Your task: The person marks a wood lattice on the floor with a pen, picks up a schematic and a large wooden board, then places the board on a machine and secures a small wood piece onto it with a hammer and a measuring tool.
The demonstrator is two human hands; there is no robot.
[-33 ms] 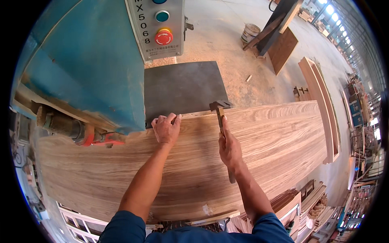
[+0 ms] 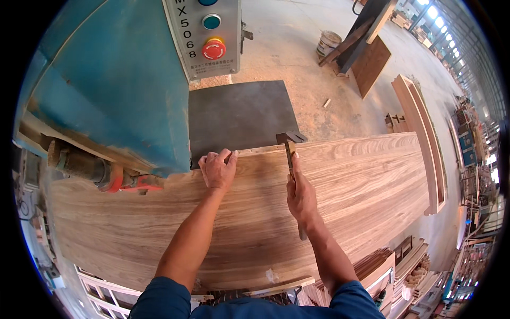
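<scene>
A long wood-grained board (image 2: 255,212) lies across in front of me. My left hand (image 2: 218,169) is at its far edge, with the fingers curled over the edge; the fingertips are partly hidden, so anything small under them does not show. To the right of it, my right hand (image 2: 301,192) is closed round a hammer (image 2: 290,150), index finger stretched along the handle. The dark hammer head is just over the far edge of the board, and the end of the handle sticks out below my wrist.
A blue machine (image 2: 111,101) rises at the left, its control panel (image 2: 212,40) carrying a red stop button. Beyond the board is a dark flat plate (image 2: 239,111). A long timber frame (image 2: 422,143) stands at the right end. A bucket (image 2: 328,42) and wood dust are farther off.
The hammer head has shifted very slightly to the right. My left hand and the board look the same.
</scene>
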